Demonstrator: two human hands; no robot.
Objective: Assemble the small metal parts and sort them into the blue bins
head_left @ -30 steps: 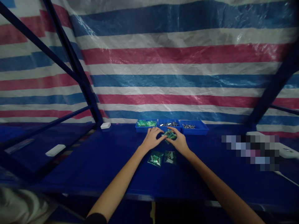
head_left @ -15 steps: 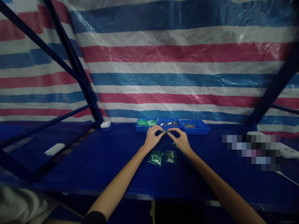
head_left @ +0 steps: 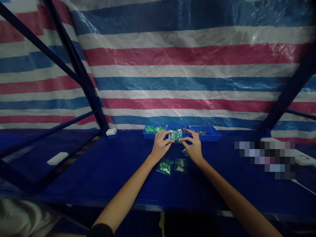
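Between my two hands a small clear plastic bag [head_left: 175,135] is held up, its face turned toward me, with small parts showing inside. My left hand [head_left: 160,144] pinches its left side. My right hand [head_left: 193,147] grips the right side between thumb and fingers. Below them on the blue table [head_left: 118,177] lie a bag with green and white parts [head_left: 165,167] and a bag with pale parts [head_left: 180,165]. Another bag [head_left: 185,151] is partly hidden by my right hand.
Behind my hands stand blue bins: one with green packets [head_left: 154,129], a middle one mostly hidden, and a right one [head_left: 209,133] with small metal parts. A small white box [head_left: 111,132] sits at the back left. A white device [head_left: 302,158] with a cable lies at the right.
The bag between my hands has been tilted up, from edge-on to facing me. My fingertips have spread apart along its sides. The bags on the table have stayed put.
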